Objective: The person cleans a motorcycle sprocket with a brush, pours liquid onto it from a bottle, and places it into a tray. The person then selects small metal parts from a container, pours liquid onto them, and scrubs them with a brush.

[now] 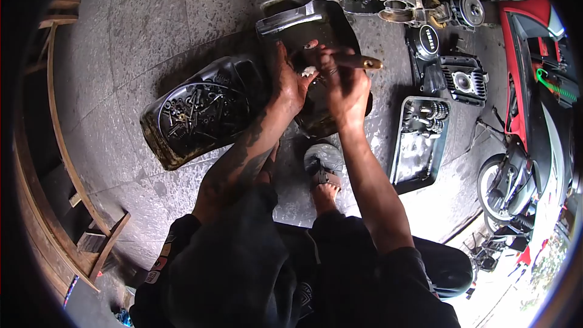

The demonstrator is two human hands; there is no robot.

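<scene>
My right hand point(347, 94) is closed around a brush, its brown wooden handle point(364, 62) pointing right with a hole near the end. The brush head is dark and blurred between my hands. My left hand point(291, 82) is curled around a small pale, shiny part point(309, 71), mostly covered by the fingers, so its kind is unclear. Both hands are over a dark cut-open plastic container point(265, 27) with murky liquid in it. To the left, a second black cut-open container point(159, 157) holds many bolts, washers and other small metal pieces point(194, 109).
On the right are a metal tray point(416, 167) with gears point(434, 112), a finned cylinder point(464, 81), a round YAMAHA cover point(428, 42) and an engine casing point(395, 0). A red motorcycle point(513, 73) stands beyond. A wooden frame point(57, 127) lines the left. My sandalled foot point(326, 188) is below.
</scene>
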